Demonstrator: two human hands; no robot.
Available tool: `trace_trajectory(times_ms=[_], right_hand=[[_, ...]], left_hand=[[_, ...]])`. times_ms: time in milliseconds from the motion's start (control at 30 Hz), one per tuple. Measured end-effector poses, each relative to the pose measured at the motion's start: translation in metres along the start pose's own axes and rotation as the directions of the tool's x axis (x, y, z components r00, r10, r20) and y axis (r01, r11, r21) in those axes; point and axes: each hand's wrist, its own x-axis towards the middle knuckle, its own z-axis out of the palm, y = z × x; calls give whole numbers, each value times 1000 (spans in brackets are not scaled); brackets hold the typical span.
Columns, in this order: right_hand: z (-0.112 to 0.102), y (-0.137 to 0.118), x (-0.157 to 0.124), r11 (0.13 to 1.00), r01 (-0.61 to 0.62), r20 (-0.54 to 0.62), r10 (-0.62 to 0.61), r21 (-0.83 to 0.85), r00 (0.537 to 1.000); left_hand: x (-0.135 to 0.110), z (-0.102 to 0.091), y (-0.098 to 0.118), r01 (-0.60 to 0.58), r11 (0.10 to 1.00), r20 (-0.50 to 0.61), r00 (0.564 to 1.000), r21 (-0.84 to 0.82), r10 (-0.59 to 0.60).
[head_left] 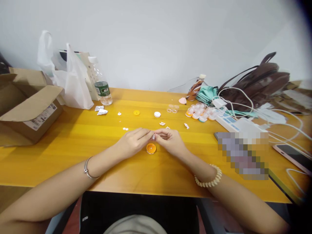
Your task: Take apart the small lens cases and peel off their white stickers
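Observation:
My left hand (136, 140) and my right hand (169, 139) meet fingertip to fingertip above the table. Pinched between them is a small white part (153, 136), mostly hidden by the fingers. Just below the hands sits a round orange dish-like piece (151, 148) with a small pale spot in its centre. Beyond the fingers lie small white cut-out pieces (162, 123) and a curved white piece (186, 125). Farther back are a white round cap (157, 114), a yellow disc (136, 112) and a small white knobbed piece (119, 113). Two tiny white discs (125, 129) lie left of centre.
A cardboard box (46, 113), white plastic bag (73, 81) and water bottle (103, 89) stand left. Clear rings (172, 109), capped little containers (201, 112) and a brown bottle (195, 87) are right of centre. A power strip (227, 120), cables, phone (294, 157) and brown bag (258, 84) fill the right.

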Motion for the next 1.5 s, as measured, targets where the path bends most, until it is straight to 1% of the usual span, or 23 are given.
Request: trace_trajectory(times_ms=[133, 267, 400, 633, 733, 800, 867, 933, 967, 1033, 1100, 1167, 1200, 1267, 1333, 1400, 1433, 1500], right_hand=[[0, -1, -1, 995, 1, -29, -4, -103, 1000], [-1, 0, 0, 995, -20, -24, 18, -95, 1000], [-1, 0, 1, 996, -38, -39, 35, -81, 999], [0, 4, 3, 996, -89, -38, 89, 11, 995], [0, 7, 5, 994, -104, -55, 106, 44, 993], [0, 8, 7, 992, -108, -69, 113, 72, 991], [-2, 7, 8, 987, -113, -55, 120, 117, 991], [-4, 5, 8, 979, -120, -24, 126, 167, 992], [-5, 4, 8, 975, -122, -10, 126, 185, 992], [-7, 3, 8, 973, -119, 5, 120, 200, 993], [-9, 3, 8, 972, -104, -1, 107, 209, 994], [-9, 3, 8, 970, -85, -24, 93, 229, 995], [-9, 3, 8, 967, -77, -35, 88, 243, 996], [-8, 3, 8, 963, -67, -38, 79, 261, 996], [-7, 3, 8, 966, -66, -19, 73, 249, 997], [-8, 3, 8, 975, -62, -12, 66, 212, 998], [-9, 4, 8, 980, -57, -17, 62, 190, 998], [-11, 5, 9, 987, -50, -24, 54, 150, 998]], left_hand=[[-2, 3, 3, 5, 1000, 28, 1000, 18, -5], [-5, 7, 4, 7, 1000, 34, 999, 16, -7], [-6, 10, 3, 3, 1000, 11, 1000, -2, -3], [-8, 14, 1, 21, 1000, 55, 998, -7, -21], [-10, 16, 1, 19, 1000, 26, 999, -18, -18], [-11, 16, 0, 27, 997, -9, 1000, -66, -28], [-10, 17, 0, 75, 982, -36, 996, -174, -83], [-8, 16, -2, 166, 930, -41, 981, -328, -189], [-6, 17, -3, 226, 884, -29, 965, -409, -261], [-4, 17, -4, 351, 751, 20, 911, -560, -411], [-3, 18, -5, 434, 590, 81, 845, -680, -528], [-1, 19, -5, 473, 462, 138, 796, -750, -590], [-1, 19, -5, 482, 422, 158, 781, -768, -605], [0, 20, -4, 495, 380, 182, 763, -781, -620], [1, 19, -3, 499, 367, 193, 759, -785, -622], [2, 19, -2, 491, 388, 179, 769, -780, -614], [2, 18, -2, 483, 426, 158, 783, -765, -602], [1, 17, -2, 442, 553, 94, 833, -706, -546]])
